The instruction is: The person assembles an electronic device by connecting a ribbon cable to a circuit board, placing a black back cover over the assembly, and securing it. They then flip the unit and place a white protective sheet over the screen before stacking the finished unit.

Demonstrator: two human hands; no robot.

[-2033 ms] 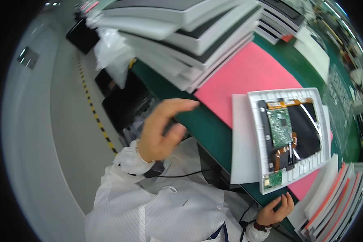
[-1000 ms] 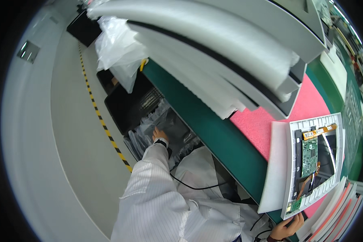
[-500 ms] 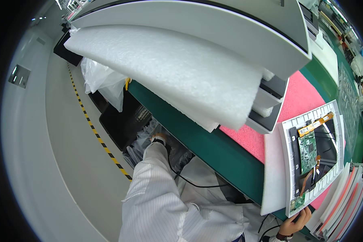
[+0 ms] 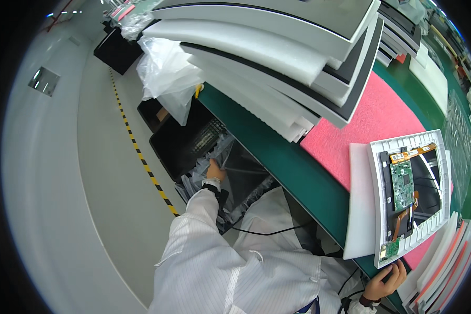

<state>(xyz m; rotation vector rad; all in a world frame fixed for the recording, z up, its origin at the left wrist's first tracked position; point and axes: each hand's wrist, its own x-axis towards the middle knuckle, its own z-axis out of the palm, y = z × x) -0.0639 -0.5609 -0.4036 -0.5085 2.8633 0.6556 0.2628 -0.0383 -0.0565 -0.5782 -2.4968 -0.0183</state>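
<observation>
Down at the left, my left hand (image 4: 215, 171) reaches into a container of clear plastic bags (image 4: 200, 174) beside the table. Its fingers are closed at the edge of a dark flat panel in a plastic bag (image 4: 246, 175); the fingertips are partly hidden. At the lower right, my right hand (image 4: 385, 281) lies at the table edge, fingers bent and apart, close under the lower corner of a white display housing (image 4: 378, 201). That housing lies open side up, showing a green circuit board (image 4: 402, 186), an orange ribbon cable (image 4: 413, 153) and dark parts.
Grey-white panels (image 4: 277, 23) with white foam sheets (image 4: 246, 44) form a stack on the green table (image 4: 251, 152). A pink foam mat (image 4: 371, 123) and white foam (image 4: 358, 209) lie beside it. Several foam-edged sheets (image 4: 445, 267) stand lower right. A black cable (image 4: 269, 233) crosses by my legs.
The view has shifted, bringing more of the stack and container into sight. My left hand is more visible now, beside the bagged dark panel. My right hand stays near the housing's lower corner.
</observation>
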